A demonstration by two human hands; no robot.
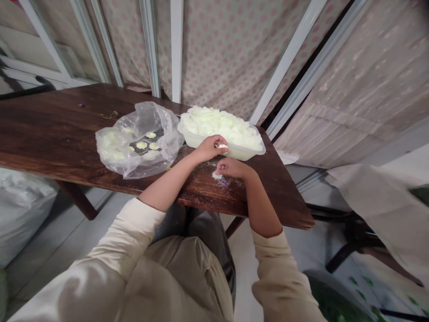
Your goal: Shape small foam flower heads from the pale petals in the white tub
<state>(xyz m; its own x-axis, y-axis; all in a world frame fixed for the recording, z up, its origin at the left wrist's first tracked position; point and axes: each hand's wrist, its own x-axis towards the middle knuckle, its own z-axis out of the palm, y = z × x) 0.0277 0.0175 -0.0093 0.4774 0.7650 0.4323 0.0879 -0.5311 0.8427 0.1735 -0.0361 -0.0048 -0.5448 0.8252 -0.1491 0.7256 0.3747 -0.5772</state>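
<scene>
Loosely curled, both hands [209, 148] [233, 167] hold white pieces [223, 146] [216, 176].

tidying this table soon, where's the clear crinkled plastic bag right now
In the head view, the clear crinkled plastic bag lies left of centre on the dark brown wooden table, just left of the translucent white plastic tub.

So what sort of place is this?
Probably a home or small workshop; the picture doesn't settle which. A dark wooden table bears a plastic tub heaped with pale pieces, and a pink-dotted curtain hangs behind white frames.
</scene>
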